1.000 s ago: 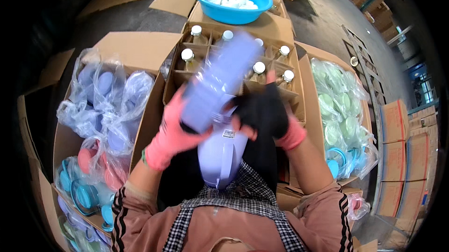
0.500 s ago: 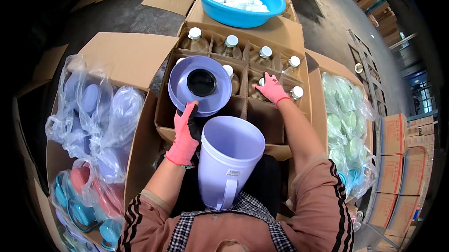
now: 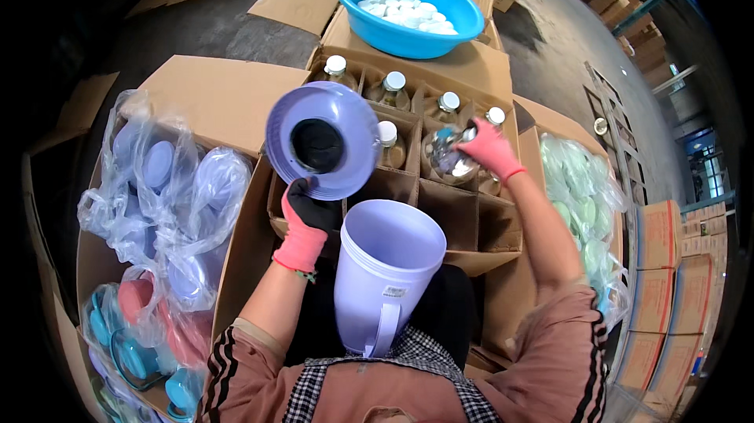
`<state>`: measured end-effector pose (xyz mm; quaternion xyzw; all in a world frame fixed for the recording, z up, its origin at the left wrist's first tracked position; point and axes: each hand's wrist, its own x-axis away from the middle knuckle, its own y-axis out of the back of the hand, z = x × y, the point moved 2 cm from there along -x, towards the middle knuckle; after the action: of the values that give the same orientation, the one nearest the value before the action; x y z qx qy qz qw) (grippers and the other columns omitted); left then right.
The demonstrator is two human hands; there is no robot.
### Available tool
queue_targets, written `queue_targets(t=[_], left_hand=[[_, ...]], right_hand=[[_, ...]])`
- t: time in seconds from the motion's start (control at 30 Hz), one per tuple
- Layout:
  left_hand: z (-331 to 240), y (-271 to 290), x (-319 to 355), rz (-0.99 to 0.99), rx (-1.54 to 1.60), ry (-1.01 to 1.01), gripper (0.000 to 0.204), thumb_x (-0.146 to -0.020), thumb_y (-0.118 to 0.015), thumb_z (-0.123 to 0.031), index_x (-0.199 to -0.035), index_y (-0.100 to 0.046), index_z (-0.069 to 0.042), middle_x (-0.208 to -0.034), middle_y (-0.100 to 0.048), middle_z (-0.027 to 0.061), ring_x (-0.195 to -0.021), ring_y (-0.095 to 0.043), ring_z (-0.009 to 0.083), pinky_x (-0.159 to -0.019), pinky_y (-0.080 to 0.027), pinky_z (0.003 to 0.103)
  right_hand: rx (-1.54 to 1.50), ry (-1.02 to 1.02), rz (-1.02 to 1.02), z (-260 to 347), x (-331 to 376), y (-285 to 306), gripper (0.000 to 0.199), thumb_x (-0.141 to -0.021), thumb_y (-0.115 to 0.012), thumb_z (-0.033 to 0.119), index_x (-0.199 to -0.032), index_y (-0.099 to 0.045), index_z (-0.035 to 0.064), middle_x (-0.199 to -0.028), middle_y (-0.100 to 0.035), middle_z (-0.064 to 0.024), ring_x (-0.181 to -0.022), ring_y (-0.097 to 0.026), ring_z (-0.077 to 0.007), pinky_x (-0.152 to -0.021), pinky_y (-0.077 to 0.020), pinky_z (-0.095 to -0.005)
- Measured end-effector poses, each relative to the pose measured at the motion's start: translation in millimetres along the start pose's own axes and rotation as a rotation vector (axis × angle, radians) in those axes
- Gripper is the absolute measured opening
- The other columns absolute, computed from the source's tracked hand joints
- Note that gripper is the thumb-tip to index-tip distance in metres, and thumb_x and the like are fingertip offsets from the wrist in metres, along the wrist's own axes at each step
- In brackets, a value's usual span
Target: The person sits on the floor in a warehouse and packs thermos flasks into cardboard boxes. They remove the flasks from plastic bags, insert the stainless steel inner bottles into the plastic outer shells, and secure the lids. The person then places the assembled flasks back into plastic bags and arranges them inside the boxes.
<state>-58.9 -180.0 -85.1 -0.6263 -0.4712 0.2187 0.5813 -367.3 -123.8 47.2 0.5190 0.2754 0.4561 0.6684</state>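
My left hand, in a pink glove with black fingertips, grips the rim of a purple jug top with a round black centre. My right hand, also gloved in pink, is closed on the neck of a shiny glass bottle and holds it tilted above the divided carton. Upright between my legs stands an open purple jug body, its handle toward me. Several white-capped glass bottles stand in the carton's compartments.
Beyond the carton is a blue basin of white caps. At left, an open box holds bagged purple lids and blue and pink parts; at right, another holds bagged green parts. Stacked cartons stand farther right.
My right hand has pulled the bottle up out of its compartment and tilted it. My left hand has tipped the jug top and shifted it slightly left.
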Motion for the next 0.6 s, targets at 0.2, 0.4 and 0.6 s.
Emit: queue_targets(t=[0.2, 0.4, 0.6], left_hand=[[-29, -20, 4, 0.752, 0.173, 0.036, 0.035, -0.089, -0.037, -0.028, -0.113, -0.047, -0.005, -0.115, -0.049, 0.0152, -0.112, -0.043, 0.0315, -0.096, -0.032, 0.048], [-7, -88, 53, 0.795, 0.035, 0.091, 0.039, -0.088, -0.037, -0.033, -0.108, -0.048, -0.001, -0.134, -0.031, 0.0160, -0.119, -0.034, 0.0372, -0.101, -0.024, 0.050], [4, -114, 25, 0.433, 0.034, -0.068, 0.037, -0.087, -0.040, -0.031, -0.102, -0.050, 0.000, -0.110, -0.046, 0.0138, -0.104, -0.040, 0.0310, -0.091, -0.029, 0.043]], right_hand=[[-0.403, 0.070, -0.345, 23, 80, 158, 0.034, -0.066, -0.072, 0.019, -0.090, -0.058, -0.0001, -0.074, -0.061, -0.0091, -0.061, -0.059, -0.0147, -0.057, -0.0466, -0.0245], [-1.309, -0.205, -0.470, -56, 159, 127, 0.031, -0.081, -0.054, 0.038, -0.088, -0.055, 0.0076, -0.063, -0.054, -0.0012, -0.044, -0.045, -0.0075, -0.036, -0.0304, -0.0177], [-1.568, 0.208, -0.295, 43, 165, 2, 0.033, -0.087, -0.047, 0.031, -0.109, -0.044, 0.0061, -0.082, -0.056, -0.0064, -0.061, -0.053, -0.0108, -0.050, -0.0426, -0.0194]])
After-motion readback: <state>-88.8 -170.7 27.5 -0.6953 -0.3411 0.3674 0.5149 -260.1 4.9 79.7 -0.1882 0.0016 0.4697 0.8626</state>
